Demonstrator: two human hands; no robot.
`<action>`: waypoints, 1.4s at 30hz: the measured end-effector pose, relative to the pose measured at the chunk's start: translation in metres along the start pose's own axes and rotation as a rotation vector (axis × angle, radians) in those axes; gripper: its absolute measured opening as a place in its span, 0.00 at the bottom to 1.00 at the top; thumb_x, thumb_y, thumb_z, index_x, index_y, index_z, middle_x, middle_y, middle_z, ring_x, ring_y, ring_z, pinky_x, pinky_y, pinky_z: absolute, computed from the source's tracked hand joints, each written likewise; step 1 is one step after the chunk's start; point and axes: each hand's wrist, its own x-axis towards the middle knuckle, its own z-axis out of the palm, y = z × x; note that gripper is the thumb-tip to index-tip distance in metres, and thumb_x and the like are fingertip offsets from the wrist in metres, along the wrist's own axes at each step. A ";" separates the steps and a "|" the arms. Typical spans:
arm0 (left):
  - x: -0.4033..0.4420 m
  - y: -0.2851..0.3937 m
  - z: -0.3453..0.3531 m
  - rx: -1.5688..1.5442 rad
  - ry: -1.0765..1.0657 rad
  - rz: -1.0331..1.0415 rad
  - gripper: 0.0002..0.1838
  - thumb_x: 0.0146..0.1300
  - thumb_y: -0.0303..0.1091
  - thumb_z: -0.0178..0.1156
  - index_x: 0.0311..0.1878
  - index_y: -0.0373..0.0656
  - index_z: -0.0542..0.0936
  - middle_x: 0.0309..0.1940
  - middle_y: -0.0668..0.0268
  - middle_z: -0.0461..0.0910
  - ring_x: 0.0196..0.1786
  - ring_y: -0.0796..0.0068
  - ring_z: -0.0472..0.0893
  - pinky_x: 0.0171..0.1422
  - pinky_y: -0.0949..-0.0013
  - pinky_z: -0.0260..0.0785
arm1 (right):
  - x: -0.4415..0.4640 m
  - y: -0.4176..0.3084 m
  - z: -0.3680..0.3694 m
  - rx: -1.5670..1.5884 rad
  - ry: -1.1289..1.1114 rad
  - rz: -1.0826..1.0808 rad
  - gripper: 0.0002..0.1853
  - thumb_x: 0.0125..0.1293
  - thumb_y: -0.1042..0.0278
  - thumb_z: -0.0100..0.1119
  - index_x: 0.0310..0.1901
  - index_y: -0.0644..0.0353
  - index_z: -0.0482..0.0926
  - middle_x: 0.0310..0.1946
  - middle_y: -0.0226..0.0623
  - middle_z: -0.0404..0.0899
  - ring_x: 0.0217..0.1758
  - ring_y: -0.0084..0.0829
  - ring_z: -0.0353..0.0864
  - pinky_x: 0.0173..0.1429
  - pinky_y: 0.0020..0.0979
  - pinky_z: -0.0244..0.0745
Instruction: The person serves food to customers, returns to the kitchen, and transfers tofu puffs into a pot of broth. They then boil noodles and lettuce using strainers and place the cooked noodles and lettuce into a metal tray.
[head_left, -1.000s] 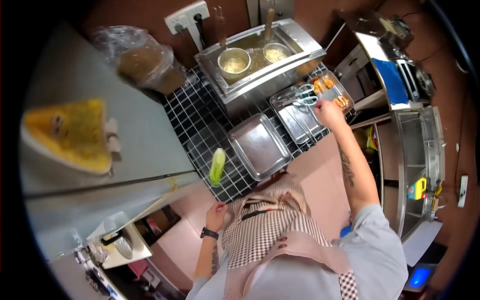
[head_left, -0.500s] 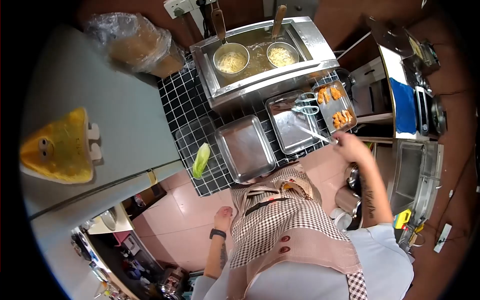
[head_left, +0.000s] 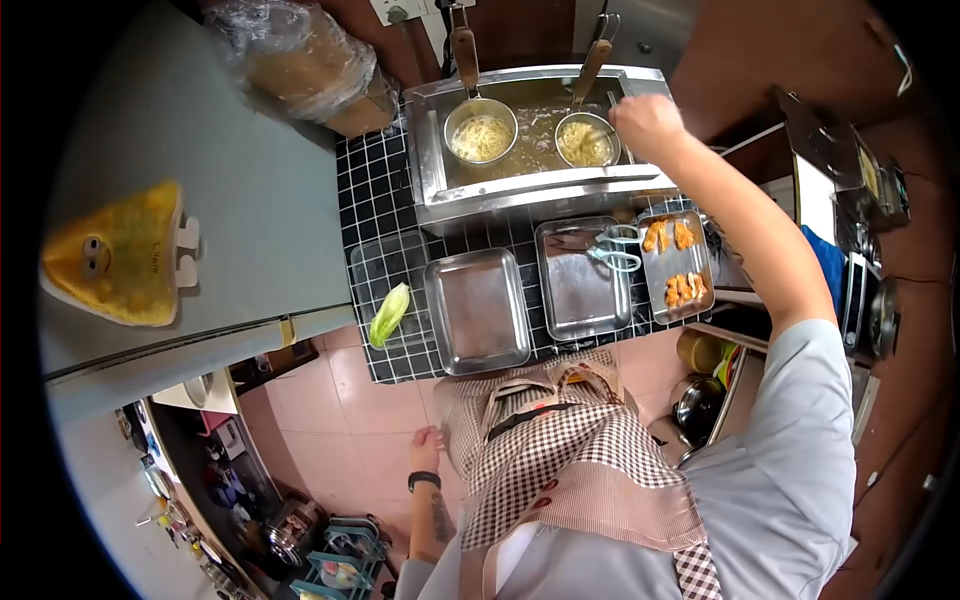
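My right hand (head_left: 648,127) reaches over the right side of the metal cooker (head_left: 470,215), fingers closed around a slim, light-coloured utensil (head_left: 613,99) whose kind I cannot make out. Close beside it, a round noodle strainer (head_left: 588,139) with a wooden handle stands in the cooker's liquid, noodles inside. A second noodle strainer (head_left: 481,131), also filled with noodles, stands to its left. My left hand (head_left: 427,446) hangs low beside the checked apron, fingers loosely extended, holding nothing visible.
On the black tiled counter (head_left: 372,190) are a clear tray with a leafy green vegetable (head_left: 390,315), a metal tray (head_left: 478,312), another metal tray (head_left: 590,300) with scissors (head_left: 618,250), and a tray of browned meat pieces (head_left: 684,288). A plastic-wrapped box (head_left: 310,75) stands back left.
My right hand has moved up and away from me with the utensil, from beside the meat tray to the right noodle strainer. My left hand stays low. The camera view has shifted slightly.
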 end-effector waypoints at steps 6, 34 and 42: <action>-0.059 -0.041 0.041 0.426 -0.077 0.019 0.16 0.71 0.40 0.59 0.50 0.35 0.83 0.42 0.57 0.87 0.47 0.67 0.85 0.51 0.66 0.76 | -0.004 0.005 -0.007 0.025 -0.092 -0.017 0.05 0.56 0.70 0.61 0.30 0.54 0.87 0.32 0.35 0.88 0.38 0.37 0.89 0.41 0.37 0.83; -0.025 -0.041 0.048 0.151 0.022 -0.060 0.14 0.71 0.38 0.59 0.50 0.37 0.81 0.39 0.61 0.85 0.38 0.71 0.85 0.38 0.69 0.78 | -0.060 0.042 -0.037 0.088 0.031 0.116 0.10 0.60 0.75 0.54 0.34 0.58 0.86 0.35 0.44 0.87 0.43 0.44 0.88 0.46 0.40 0.83; -0.036 -0.043 0.067 0.243 -0.064 -0.083 0.14 0.72 0.36 0.57 0.52 0.37 0.82 0.39 0.60 0.86 0.40 0.70 0.85 0.39 0.68 0.79 | -0.002 0.003 0.021 0.126 -0.017 -0.073 0.06 0.56 0.74 0.58 0.30 0.57 0.86 0.33 0.43 0.87 0.40 0.45 0.88 0.46 0.40 0.82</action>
